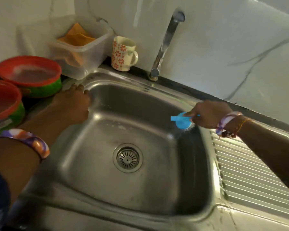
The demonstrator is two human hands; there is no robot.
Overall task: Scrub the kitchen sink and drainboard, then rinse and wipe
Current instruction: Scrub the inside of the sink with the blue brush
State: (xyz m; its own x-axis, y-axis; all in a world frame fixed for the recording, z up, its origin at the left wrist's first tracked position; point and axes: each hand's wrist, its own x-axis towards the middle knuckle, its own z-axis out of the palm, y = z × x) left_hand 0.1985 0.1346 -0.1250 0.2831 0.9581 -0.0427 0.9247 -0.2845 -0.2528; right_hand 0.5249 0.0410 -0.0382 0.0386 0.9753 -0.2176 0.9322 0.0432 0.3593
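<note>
Nearest to us, the steel sink (93, 164) is taking up the middle of the surface, its round drain strainer (127, 157) sitting in the floor of the basin. The ribbed drainboard (250, 174) is running off along the right side of the sink, joined to it at the basin's right rim.

Further in, we are resting our left hand (73, 104) on the left rim of the basin near its far left corner, the fingers lying fairly straight over the edge and holding nothing. A purple and orange bangle (28, 140) is sitting on that forearm. Our right hand (210, 114) is curling round the handle of a blue scrub brush (182, 120), and the brush head is pressing against the upper right wall of the basin, close to the rim beside the drainboard. Bracelets (228, 124) are circling that wrist.

On the left edge of the surface, two red-lidded green tubs (30, 75) are standing just beside each other, touching or nearly so.

Farthest back, a clear plastic container (80, 50) with an orange cloth (77, 36) inside is standing at the far left corner against the wall. A cream mug (122, 54) with red flowers is standing just to its right, and the chrome tap (165, 44) is rising from the sink's far rim, its spout leaning over the basin.
</note>
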